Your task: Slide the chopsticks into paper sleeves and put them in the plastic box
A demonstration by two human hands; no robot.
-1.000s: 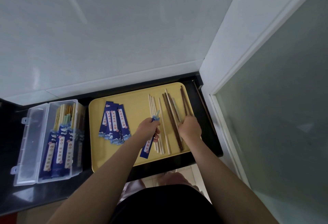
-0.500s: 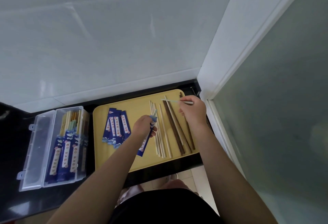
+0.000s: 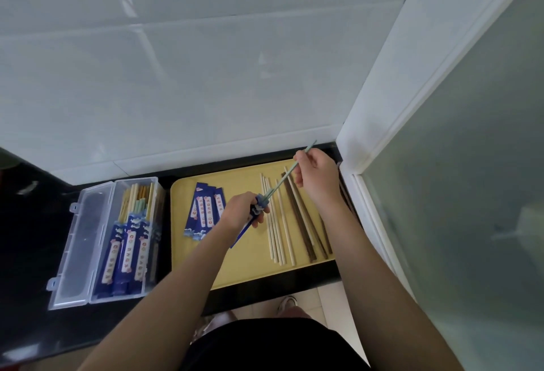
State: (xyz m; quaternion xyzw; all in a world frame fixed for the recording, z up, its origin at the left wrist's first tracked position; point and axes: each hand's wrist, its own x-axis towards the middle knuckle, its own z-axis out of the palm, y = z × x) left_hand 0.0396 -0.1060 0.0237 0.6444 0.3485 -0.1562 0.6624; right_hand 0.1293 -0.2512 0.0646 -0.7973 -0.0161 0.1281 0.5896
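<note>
On the black tabletop [image 3: 35, 223] sat one yellow tray [image 3: 235, 264] and, at its nine o'clock, one clear plastic box [image 3: 117, 253] with its lid [image 3: 79, 241] folded open to the left. In the box I counted three blue sleeved sets [image 3: 128, 256] lying side by side, chopstick tops sticking out toward twelve o'clock. On the tray, about four empty blue paper sleeves [image 3: 204, 211] lay fanned at the ten o'clock part. At the tray's three o'clock side lay loose chopsticks: roughly five pale ones [image 3: 276, 232] and about four dark brown ones [image 3: 303, 232], all pointing from six toward twelve; the exact count was hard to tell where they overlapped.

My left hand [image 3: 243, 211] was curled around one blue sleeve [image 3: 244, 231], pinching its open mouth, the sleeve's tail slanting toward seven o'clock above the tray. My right hand [image 3: 316, 176], raised at the tray's one o'clock corner, pinched one light green chopstick [image 3: 284, 181] between thumb and fingertips. That chopstick ran diagonally from one o'clock down to seven o'clock, its lower tip meeting the sleeve mouth at my left hand. Both forearms reached in from six o'clock.
</note>
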